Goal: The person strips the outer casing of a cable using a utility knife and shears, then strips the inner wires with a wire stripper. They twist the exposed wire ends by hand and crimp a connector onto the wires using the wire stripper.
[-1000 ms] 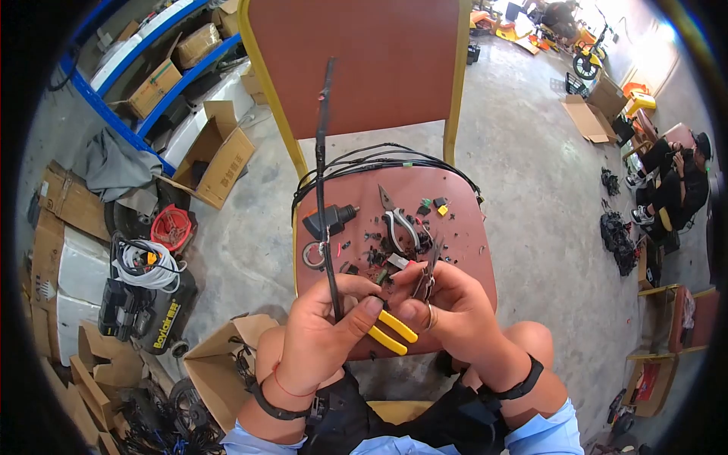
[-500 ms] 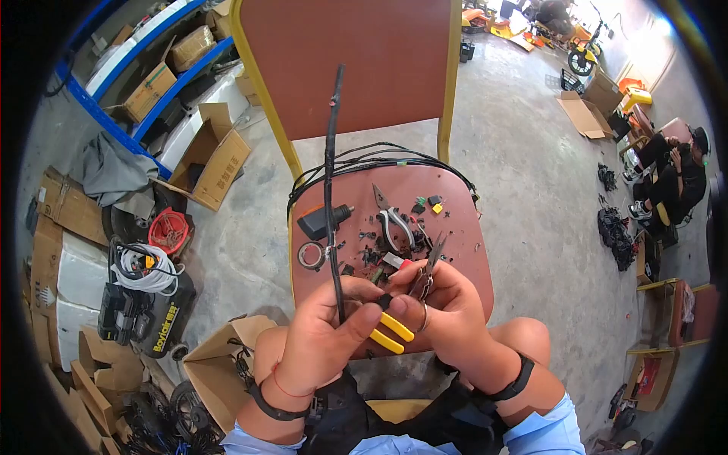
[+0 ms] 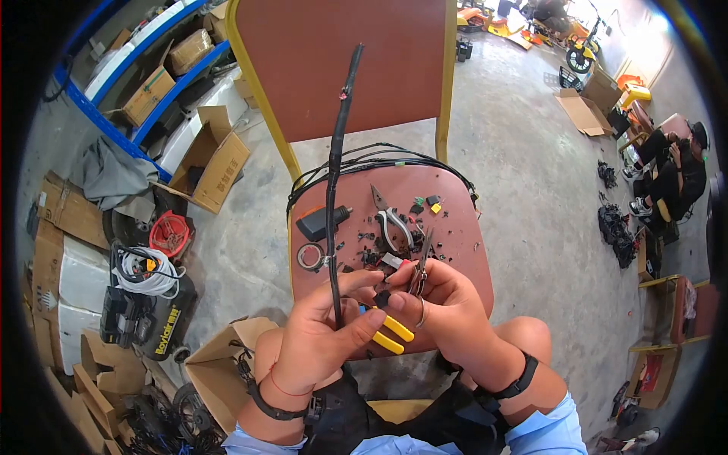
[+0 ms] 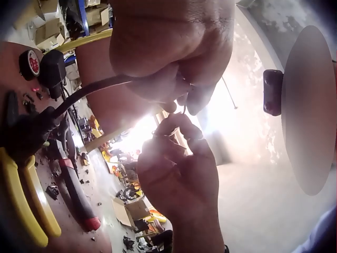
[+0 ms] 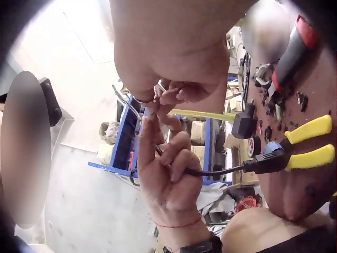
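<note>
Our left hand (image 3: 322, 322) grips a black cable (image 3: 334, 171) that rises toward twelve o'clock, its lower part covered by our fingers; our right hand (image 3: 451, 307) grasps small scissors (image 3: 423, 262). From between our hands, we see a yellow-handled tool (image 3: 396, 327), partly blocked, at six; a tape roll (image 3: 301, 256) at ten; a black block (image 3: 312, 224) at eleven, crossed by the cable; needle-nose pliers (image 3: 387, 212) among scraps at twelve, coiled cables (image 3: 387, 161) farther beyond.

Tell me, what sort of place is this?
Probably a repair workshop: the person's left hand holds a black cable, pliers lie among scraps on a chair seat, and blue shelves hold cardboard boxes.
</note>
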